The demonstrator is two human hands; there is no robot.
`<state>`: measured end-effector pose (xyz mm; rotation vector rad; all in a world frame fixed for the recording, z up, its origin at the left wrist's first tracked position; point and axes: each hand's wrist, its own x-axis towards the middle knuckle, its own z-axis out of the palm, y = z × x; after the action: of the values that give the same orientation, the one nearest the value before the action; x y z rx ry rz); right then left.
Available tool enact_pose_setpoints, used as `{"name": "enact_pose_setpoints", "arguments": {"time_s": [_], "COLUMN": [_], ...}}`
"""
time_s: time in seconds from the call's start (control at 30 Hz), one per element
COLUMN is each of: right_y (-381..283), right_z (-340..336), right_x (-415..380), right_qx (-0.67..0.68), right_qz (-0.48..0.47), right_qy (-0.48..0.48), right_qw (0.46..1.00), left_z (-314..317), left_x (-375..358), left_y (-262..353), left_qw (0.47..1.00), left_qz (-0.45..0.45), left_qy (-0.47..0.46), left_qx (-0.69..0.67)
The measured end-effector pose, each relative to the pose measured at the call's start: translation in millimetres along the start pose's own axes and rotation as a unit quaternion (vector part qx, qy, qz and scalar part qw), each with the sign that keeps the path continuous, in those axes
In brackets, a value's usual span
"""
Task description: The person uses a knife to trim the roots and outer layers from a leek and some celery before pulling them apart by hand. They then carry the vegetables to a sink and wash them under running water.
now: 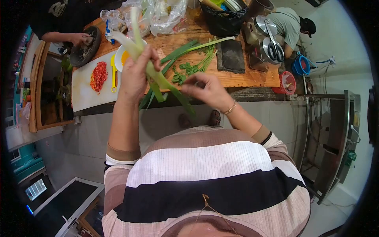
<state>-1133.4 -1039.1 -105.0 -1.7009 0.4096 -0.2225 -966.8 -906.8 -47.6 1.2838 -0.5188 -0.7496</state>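
Observation:
My left hand is wrapped around a leek, raised over the table's front edge. Its pale stalks point away from me and its green leaves hang toward me. Close to one hanging leaf, the fingers of my right hand are curled into a pinch; whether they grip the leaf is hard to make out. More long green leek leaves lie on the table behind, beside a bunch of leafy herbs. Partly hidden by my left hand is a white bowl with something yellow-orange in it.
Chopped red chili and a yellow knife lie on a white cutting board. Another person's hand works in a dark stone mortar. Scissors rest on metal-lidded containers. A second person bends down at right.

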Motion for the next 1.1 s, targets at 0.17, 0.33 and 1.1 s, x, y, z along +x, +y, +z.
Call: {"name": "enact_pose_setpoints", "arguments": {"time_s": [0.17, 0.33, 1.1], "right_y": [72, 93, 100], "right_z": [-53, -43, -30], "right_x": [60, 87, 140], "right_qx": [-0.295, -0.315, -0.24], "right_qz": [0.19, 0.228, 0.129], "right_qy": [0.097, 0.108, 0.164], "right_qw": [0.931, 0.915, 0.948], "left_z": [-17, -26, -34], "left_x": [-18, -29, -34], "left_y": [25, 27, 15], "left_qw": [0.997, 0.998, 0.993], "left_qz": [0.042, 0.035, 0.015], "left_qy": [0.061, 0.058, 0.054], "left_qx": [0.001, 0.003, -0.102]}}
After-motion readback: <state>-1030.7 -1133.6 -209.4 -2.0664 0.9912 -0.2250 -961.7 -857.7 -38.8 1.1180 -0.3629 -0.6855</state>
